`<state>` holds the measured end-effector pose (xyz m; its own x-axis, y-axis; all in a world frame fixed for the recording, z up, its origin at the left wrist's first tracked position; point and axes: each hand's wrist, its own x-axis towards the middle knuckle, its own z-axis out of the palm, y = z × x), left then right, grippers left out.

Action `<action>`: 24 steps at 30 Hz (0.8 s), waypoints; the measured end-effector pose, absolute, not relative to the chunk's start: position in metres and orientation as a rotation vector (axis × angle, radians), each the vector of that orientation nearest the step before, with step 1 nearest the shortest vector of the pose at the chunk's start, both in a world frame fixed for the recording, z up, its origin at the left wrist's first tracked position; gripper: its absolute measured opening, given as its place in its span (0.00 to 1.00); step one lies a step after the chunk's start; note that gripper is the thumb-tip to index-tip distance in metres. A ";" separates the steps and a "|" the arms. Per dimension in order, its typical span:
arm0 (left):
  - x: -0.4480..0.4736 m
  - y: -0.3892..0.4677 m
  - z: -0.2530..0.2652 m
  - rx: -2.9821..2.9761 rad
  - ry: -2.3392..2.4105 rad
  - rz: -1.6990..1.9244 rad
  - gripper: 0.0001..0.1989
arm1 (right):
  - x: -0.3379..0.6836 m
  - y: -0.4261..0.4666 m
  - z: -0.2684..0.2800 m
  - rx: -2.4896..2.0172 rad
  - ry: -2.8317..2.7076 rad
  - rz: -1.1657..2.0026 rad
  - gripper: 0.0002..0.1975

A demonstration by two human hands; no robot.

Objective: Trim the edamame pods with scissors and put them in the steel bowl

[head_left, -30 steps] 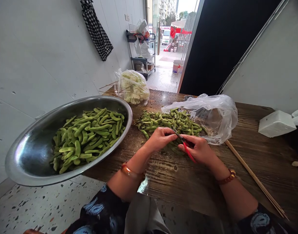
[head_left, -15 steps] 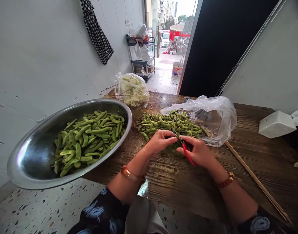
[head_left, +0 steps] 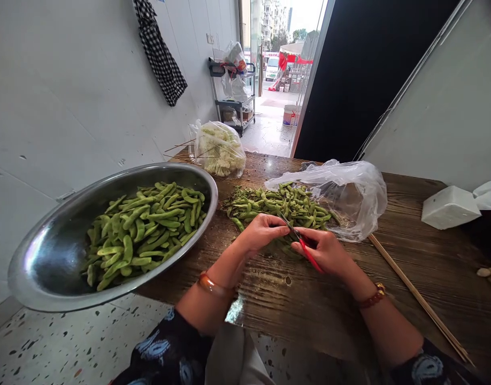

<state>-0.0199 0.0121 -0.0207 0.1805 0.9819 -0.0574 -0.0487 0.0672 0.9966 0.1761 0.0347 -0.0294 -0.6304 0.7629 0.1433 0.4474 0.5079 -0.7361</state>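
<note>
The red-handled scissors (head_left: 311, 258) are gripped in our right hand (head_left: 329, 250), blades slanting towards our left hand (head_left: 263, 231), whose thumb and fingers press together; we cannot tell whether they pinch a pod. The heap of untidy edamame pods (head_left: 265, 202) lies just beyond both hands. We judge this to be trimming, which calls for fingertips clear of the blades. A steel basin (head_left: 48, 262) of pods sits leftward.
</note>
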 end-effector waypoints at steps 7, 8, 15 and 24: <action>-0.023 0.011 -0.018 1.156 1.063 1.017 0.17 | 0.176 0.035 -0.029 -0.973 -2.293 1.020 0.16; -0.023 0.011 -0.018 1.158 1.064 1.009 0.17 | 0.177 0.035 -0.029 -0.967 -2.292 1.026 0.16; -0.022 0.011 -0.020 1.182 1.095 1.003 0.19 | 0.176 0.035 -0.030 -0.988 -2.286 0.967 0.18; -0.020 0.010 -0.019 1.220 1.104 0.971 0.19 | 0.175 0.035 -0.033 -1.014 -2.290 0.867 0.18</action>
